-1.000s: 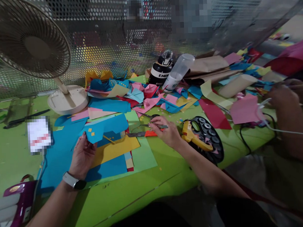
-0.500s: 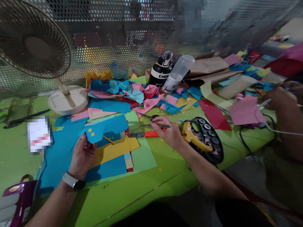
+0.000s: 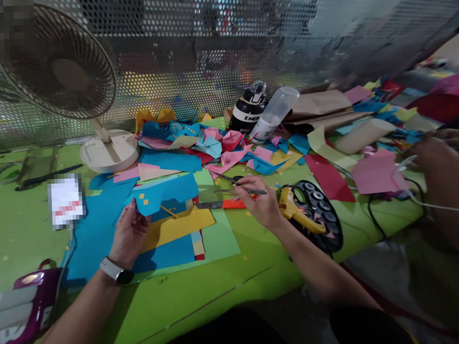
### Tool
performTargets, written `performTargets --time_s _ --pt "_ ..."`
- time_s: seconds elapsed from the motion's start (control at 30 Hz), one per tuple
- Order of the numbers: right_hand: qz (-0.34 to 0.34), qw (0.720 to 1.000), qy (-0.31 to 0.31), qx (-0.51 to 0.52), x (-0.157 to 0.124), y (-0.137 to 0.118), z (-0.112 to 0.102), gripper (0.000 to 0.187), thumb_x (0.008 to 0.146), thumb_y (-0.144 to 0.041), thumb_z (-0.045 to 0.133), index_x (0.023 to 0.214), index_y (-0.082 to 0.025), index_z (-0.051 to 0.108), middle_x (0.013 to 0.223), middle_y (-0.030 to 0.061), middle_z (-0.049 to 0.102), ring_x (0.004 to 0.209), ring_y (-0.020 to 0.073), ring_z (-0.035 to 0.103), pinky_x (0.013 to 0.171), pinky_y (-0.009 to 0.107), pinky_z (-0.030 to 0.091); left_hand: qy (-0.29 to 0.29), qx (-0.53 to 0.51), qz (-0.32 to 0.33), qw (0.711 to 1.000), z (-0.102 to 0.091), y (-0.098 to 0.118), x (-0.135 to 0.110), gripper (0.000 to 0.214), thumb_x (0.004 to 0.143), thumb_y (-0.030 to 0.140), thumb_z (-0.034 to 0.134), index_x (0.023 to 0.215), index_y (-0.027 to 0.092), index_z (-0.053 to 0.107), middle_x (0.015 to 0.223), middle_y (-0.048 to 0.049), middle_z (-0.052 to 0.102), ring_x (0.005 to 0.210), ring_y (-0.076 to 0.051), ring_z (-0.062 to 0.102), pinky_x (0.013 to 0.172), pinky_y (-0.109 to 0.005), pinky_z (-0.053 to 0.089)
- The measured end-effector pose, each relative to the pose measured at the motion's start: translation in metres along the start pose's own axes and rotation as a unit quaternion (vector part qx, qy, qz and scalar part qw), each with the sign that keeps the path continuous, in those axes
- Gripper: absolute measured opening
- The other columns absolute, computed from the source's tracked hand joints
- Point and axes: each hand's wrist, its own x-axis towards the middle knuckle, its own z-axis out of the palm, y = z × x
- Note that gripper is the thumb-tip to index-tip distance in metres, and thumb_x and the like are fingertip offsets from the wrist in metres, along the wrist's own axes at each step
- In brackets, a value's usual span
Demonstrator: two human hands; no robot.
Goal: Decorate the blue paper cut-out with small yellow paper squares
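Observation:
My left hand is closed on the lower edge of a blue paper piece dotted with small yellow squares and holds it just above a stack of blue, yellow and green sheets. My right hand pinches a thin grey tool, perhaps tweezers, over the green table. Scissors lie just beyond its fingers. A red-handled knife rests beside it on the sheets.
A yellow glue gun lies on a black round palette right of my right hand. A white desk fan stands back left. Two bottles and a heap of coloured paper scraps fill the back. Another person's hands work at the right.
The view has shifted slightly. My right hand has edged a little right with the thin tool. My left hand keeps its hold on the blue piece.

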Motion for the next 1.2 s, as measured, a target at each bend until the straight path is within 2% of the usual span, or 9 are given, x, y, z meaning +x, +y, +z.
performTargets --time_s 0.23,0.47,0.67,0.93,1.2 --pt "-0.014 0.997 -0.013 -0.075 0.001 0.003 0.001 0.032 0.090 -0.054 0.054 0.090 -0.022 0.060 0.077 0.0058 0.072 0.063 0.0206 0.071 0.058 0.031 0.053 -0.001 -0.009 0.000 1.000 0.001 -0.001 0.000 0.009 0.091 0.012 0.060 0.088 0.016 0.067 0.073 0.0020 0.074 0.061 -0.010 0.071 0.055 -0.018 0.058" --pt "-0.087 0.989 -0.015 -0.122 -0.002 0.004 0.004 0.020 0.091 -0.042 0.055 0.095 -0.023 0.060 0.074 0.0038 0.074 0.066 0.0203 0.073 0.057 0.028 0.053 0.012 -0.011 -0.005 1.000 0.002 0.000 -0.001 0.009 0.091 0.013 0.061 0.085 0.016 0.066 0.068 0.0045 0.072 0.055 -0.009 0.068 0.055 -0.018 0.057" --pt "-0.146 0.980 -0.028 -0.132 -0.006 0.005 0.009 0.022 0.093 -0.043 0.054 0.098 -0.023 0.062 0.078 0.0051 0.074 0.069 0.0212 0.074 0.063 0.030 0.057 0.012 -0.008 -0.001 1.000 0.002 0.000 0.000 0.016 0.095 0.010 0.053 0.089 0.017 0.067 0.072 0.0046 0.074 0.061 -0.009 0.070 0.056 -0.017 0.057" --pt "-0.082 0.992 -0.010 -0.095 -0.003 0.005 0.007 0.020 0.091 -0.042 0.055 0.097 -0.023 0.059 0.080 0.0049 0.074 0.071 0.0218 0.074 0.061 0.030 0.057 0.018 -0.006 -0.001 1.000 0.002 0.001 0.000 0.023 0.097 0.009 0.047 0.088 0.017 0.067 0.076 0.0034 0.075 0.064 -0.009 0.071 0.055 -0.017 0.057" --pt "-0.088 0.988 0.025 -0.120 0.000 0.005 0.003 0.022 0.091 -0.044 0.054 0.092 -0.022 0.060 0.075 0.0051 0.074 0.065 0.0204 0.073 0.059 0.029 0.055 0.016 -0.003 -0.001 1.000 0.003 0.001 0.000 0.022 0.097 0.010 0.048 0.089 0.017 0.067 0.077 0.0031 0.075 0.064 -0.009 0.071 0.055 -0.018 0.058"
